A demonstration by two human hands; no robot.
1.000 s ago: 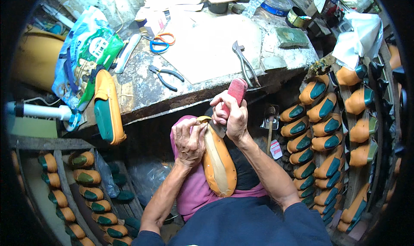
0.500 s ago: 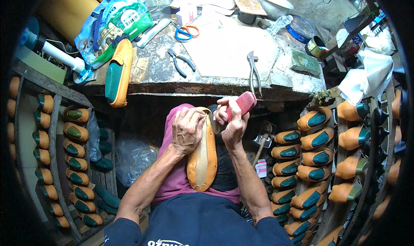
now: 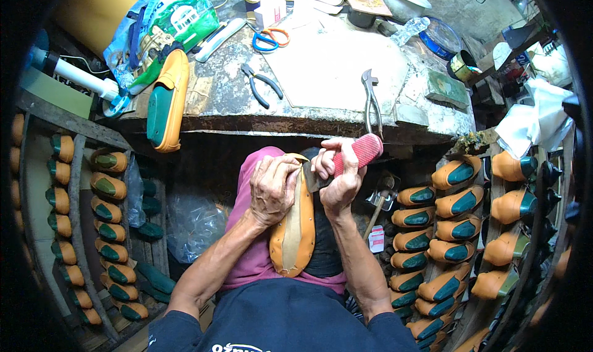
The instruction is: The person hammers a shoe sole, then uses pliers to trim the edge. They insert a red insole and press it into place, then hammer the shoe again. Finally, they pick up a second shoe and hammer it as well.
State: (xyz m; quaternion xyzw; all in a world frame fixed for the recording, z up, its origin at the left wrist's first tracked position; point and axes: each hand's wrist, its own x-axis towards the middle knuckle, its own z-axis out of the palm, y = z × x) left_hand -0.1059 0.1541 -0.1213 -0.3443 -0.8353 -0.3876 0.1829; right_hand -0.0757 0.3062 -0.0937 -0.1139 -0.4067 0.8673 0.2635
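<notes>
A tan leather shoe (image 3: 285,250) lies sole-up along my lap, its toe end away from me. Small nails dot its folded leather edge, and a paler strip runs down the middle. My left hand (image 3: 272,188) is closed over the far left part of the shoe, gripping it. In my right hand (image 3: 340,179) is a knife with a red textured handle (image 3: 365,151). Its broad grey blade (image 3: 314,180) is at the shoe's right edge near the far end; my fingers partly hide it, and I cannot tell if it is cutting.
On the workbench (image 3: 216,99) ahead lie pincers (image 3: 370,102), pliers (image 3: 262,85), scissors (image 3: 270,39) and a white-handled cutter (image 3: 220,39). A tan shoe on a green last (image 3: 168,102) rests at the bench's left edge. Racks of similar shoes (image 3: 456,230) stand on both sides.
My right hand with the knife has shifted slightly right, and more of the blade shows beside the shoe. My left hand keeps its grip. The whole view has moved a little.
</notes>
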